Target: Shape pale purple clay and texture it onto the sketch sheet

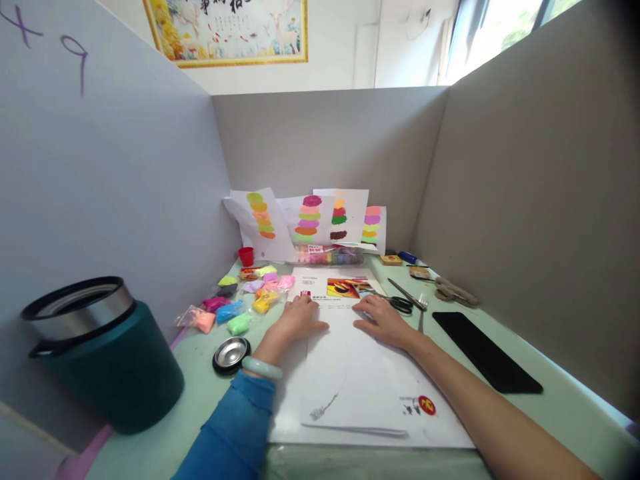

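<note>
White paper sheets lie stacked in front of me, with a red round logo near the lower right and a small grey plant drawing near the lower left. My left hand rests on the paper's upper left part, fingers stretched out and thumb pointing inward. On the upper right part lies my right hand, also with fingers spread and holding nothing. A printed picture in red and yellow shows just beyond both hands. Black-handled scissors lie beside my right hand, their blades partly hidden.
Left stand a large teal tumbler, a round metal lid and several bags of coloured clay. Right lie a fork, a black strip and a beige-handled tool. Colour-swatch sheets lean before the grey partition.
</note>
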Demonstrator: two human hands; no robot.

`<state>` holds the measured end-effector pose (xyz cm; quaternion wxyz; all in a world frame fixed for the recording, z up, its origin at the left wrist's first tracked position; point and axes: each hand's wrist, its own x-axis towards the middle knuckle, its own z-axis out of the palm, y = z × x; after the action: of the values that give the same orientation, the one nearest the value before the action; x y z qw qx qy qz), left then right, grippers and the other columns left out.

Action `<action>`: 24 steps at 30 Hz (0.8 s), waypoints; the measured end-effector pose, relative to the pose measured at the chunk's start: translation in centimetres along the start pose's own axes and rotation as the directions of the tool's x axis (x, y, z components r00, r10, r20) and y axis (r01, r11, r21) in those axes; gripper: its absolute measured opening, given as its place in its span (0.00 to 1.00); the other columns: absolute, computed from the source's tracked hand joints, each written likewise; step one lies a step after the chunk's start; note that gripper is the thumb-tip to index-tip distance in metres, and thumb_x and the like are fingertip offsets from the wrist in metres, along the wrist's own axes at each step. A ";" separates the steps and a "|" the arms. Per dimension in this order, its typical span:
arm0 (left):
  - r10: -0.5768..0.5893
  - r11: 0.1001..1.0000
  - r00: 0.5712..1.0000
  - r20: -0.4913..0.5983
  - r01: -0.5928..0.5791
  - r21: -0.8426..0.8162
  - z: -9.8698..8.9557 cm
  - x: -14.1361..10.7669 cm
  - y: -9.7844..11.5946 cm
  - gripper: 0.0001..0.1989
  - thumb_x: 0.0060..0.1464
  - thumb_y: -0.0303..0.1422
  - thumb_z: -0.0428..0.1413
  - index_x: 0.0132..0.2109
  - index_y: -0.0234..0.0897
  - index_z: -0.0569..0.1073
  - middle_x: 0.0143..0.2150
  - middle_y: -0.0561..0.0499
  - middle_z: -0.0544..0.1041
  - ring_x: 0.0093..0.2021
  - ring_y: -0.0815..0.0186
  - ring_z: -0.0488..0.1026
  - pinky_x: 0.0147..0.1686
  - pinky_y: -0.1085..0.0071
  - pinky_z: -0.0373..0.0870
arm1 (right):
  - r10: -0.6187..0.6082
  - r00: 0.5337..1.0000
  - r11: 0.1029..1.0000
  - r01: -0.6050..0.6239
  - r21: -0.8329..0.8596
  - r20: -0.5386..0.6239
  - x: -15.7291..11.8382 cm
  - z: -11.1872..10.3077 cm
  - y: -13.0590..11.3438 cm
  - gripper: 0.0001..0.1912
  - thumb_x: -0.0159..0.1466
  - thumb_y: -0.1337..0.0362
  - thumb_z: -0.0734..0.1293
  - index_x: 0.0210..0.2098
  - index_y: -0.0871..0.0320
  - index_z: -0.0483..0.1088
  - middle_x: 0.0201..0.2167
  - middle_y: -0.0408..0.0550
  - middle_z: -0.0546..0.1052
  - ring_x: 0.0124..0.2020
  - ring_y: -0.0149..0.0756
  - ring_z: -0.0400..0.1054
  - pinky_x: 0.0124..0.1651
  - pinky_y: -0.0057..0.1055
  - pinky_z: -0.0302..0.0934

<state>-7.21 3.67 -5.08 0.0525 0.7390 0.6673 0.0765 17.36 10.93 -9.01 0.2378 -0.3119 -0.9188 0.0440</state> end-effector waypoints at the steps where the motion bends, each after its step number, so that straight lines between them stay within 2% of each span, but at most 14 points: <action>1: -0.032 0.999 0.999 -0.011 0.032 -0.030 -0.3 0.0 -0.2 0.24 0.51 0.46 0.53 0.52 0.38 0.70 0.55 0.40 0.69 0.55 0.51 0.66 0.54 0.57 0.62 | -0.003 1.000 1.000 0.003 0.005 -0.014 0.0 0.0 0.0 0.17 0.62 0.55 0.63 0.46 0.58 0.70 0.43 0.52 0.71 0.47 0.41 0.63 0.51 0.39 0.56; 2: -0.076 0.994 0.997 0.000 0.076 -0.078 -0.6 0.0 -0.4 0.20 0.54 0.42 0.51 0.50 0.36 0.71 0.51 0.41 0.73 0.51 0.54 0.70 0.51 0.61 0.65 | -0.004 1.000 1.000 0.004 0.009 -0.027 0.0 0.1 0.1 0.16 0.62 0.55 0.64 0.46 0.58 0.70 0.43 0.52 0.71 0.47 0.42 0.64 0.51 0.39 0.57; 4: -0.170 0.959 0.980 0.108 0.189 -0.211 -1.1 0.1 -0.9 0.15 0.57 0.37 0.47 0.45 0.34 0.73 0.41 0.42 0.78 0.39 0.60 0.76 0.41 0.66 0.71 | -0.011 0.999 1.000 0.012 0.019 -0.050 0.0 0.2 0.3 0.16 0.62 0.56 0.64 0.45 0.58 0.70 0.42 0.53 0.71 0.46 0.42 0.64 0.49 0.39 0.58; 7: -0.209 0.864 0.934 0.290 0.315 -0.392 -1.4 0.2 -1.4 0.13 0.57 0.34 0.46 0.38 0.31 0.73 0.30 0.43 0.79 0.24 0.65 0.76 0.27 0.70 0.72 | -0.038 0.997 0.999 0.040 0.031 -0.071 0.0 0.4 0.6 0.15 0.62 0.57 0.64 0.45 0.58 0.70 0.42 0.53 0.70 0.46 0.42 0.65 0.48 0.39 0.59; 10: -0.230 0.816 0.922 0.313 0.358 -0.454 -1.6 0.0 -1.0 0.10 0.54 0.31 0.48 0.35 0.30 0.72 0.27 0.44 0.79 0.20 0.67 0.74 0.23 0.73 0.71 | -0.053 0.996 0.998 0.056 0.036 -0.077 -0.1 0.6 0.8 0.15 0.62 0.57 0.65 0.44 0.57 0.71 0.42 0.54 0.71 0.45 0.43 0.65 0.48 0.40 0.60; 14: -0.218 0.837 0.927 0.304 0.338 -0.431 -1.9 -0.4 0.1 0.10 0.53 0.28 0.48 0.30 0.30 0.72 0.25 0.45 0.78 0.20 0.67 0.74 0.23 0.74 0.70 | -0.063 0.997 0.997 0.065 0.030 -0.051 0.0 0.8 1.0 0.14 0.62 0.57 0.64 0.44 0.57 0.71 0.41 0.53 0.72 0.45 0.43 0.66 0.49 0.41 0.60; 17: -0.239 0.889 0.954 0.182 0.291 -0.355 -2.5 -0.6 0.0 0.11 0.54 0.29 0.47 0.28 0.32 0.73 0.25 0.45 0.78 0.24 0.65 0.76 0.28 0.72 0.70 | -0.072 0.996 0.997 0.074 0.029 -0.043 0.1 0.9 1.2 0.14 0.63 0.56 0.63 0.44 0.56 0.71 0.42 0.53 0.72 0.45 0.43 0.66 0.49 0.41 0.60; 19: -0.324 0.913 0.946 -0.017 0.308 -0.268 -2.9 -0.6 -0.9 0.12 0.55 0.29 0.47 0.33 0.34 0.75 0.30 0.44 0.79 0.33 0.61 0.77 0.34 0.69 0.70 | -0.066 0.997 0.997 0.067 0.034 -0.051 0.1 1.0 1.3 0.14 0.63 0.56 0.62 0.44 0.56 0.72 0.43 0.53 0.72 0.45 0.43 0.66 0.50 0.40 0.60; 20: -0.377 0.911 0.918 -0.121 0.345 -0.226 -3.1 -0.6 -1.5 0.13 0.56 0.30 0.46 0.37 0.35 0.76 0.35 0.42 0.79 0.38 0.59 0.77 0.38 0.67 0.69 | -0.059 0.997 0.997 0.061 0.036 -0.056 0.1 1.0 1.4 0.14 0.63 0.57 0.62 0.44 0.56 0.72 0.43 0.53 0.72 0.45 0.43 0.66 0.50 0.40 0.60; 22: -0.483 0.875 0.813 -0.327 0.465 -0.136 -3.3 -0.6 -3.0 0.13 0.56 0.31 0.47 0.42 0.37 0.76 0.43 0.40 0.78 0.46 0.55 0.73 0.42 0.64 0.67 | -0.047 0.997 0.998 0.049 0.038 -0.062 0.2 1.0 1.4 0.14 0.64 0.57 0.62 0.43 0.56 0.72 0.42 0.53 0.72 0.45 0.43 0.67 0.50 0.40 0.60; 24: -0.527 0.834 0.754 -0.393 0.548 -0.068 -3.2 -0.5 -4.4 0.15 0.54 0.33 0.50 0.47 0.37 0.74 0.49 0.38 0.74 0.52 0.51 0.69 0.45 0.62 0.65 | -0.037 0.997 0.999 0.039 0.035 -0.062 0.1 1.0 1.4 0.13 0.64 0.58 0.61 0.43 0.57 0.72 0.42 0.53 0.73 0.46 0.43 0.67 0.49 0.40 0.60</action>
<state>-12.17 3.52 -2.71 -0.0826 0.4862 0.8492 0.1885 17.57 12.20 -10.14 0.2724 -0.2913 -0.9159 0.0466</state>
